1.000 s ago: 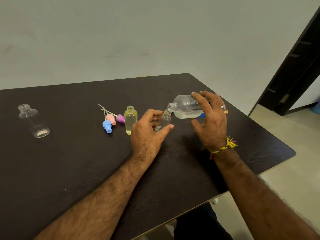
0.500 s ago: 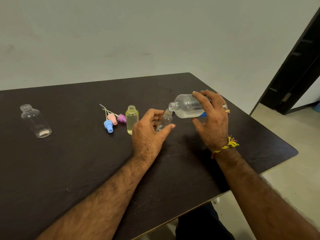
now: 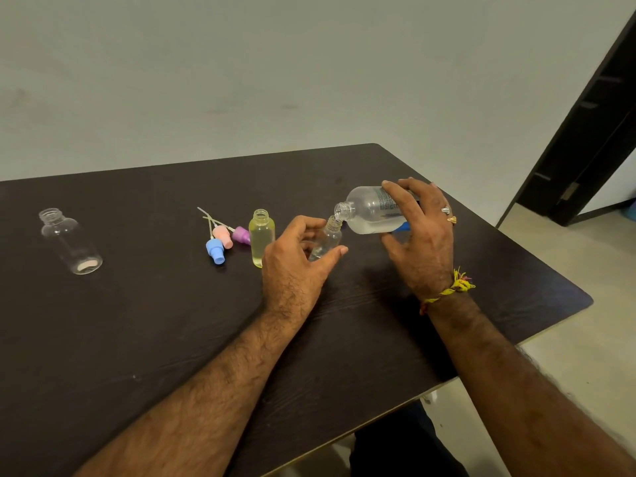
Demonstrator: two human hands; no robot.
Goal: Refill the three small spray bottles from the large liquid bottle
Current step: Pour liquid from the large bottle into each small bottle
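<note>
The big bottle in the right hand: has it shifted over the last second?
No real shift. The big bottle is tipped as before, its mouth at the neck of the small bottle, same gap from the filled yellow bottle.

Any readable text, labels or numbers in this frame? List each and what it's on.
Large liquid bottle, tipped in the right hand: a printed label with dark lines of text, too small and blurred to read, partly behind the fingers.
No text shows on the small spray bottles, the spray caps or the table.
Nothing can be quoted.

Dark table (image 3: 137, 321), pale wall (image 3: 241, 63)
</note>
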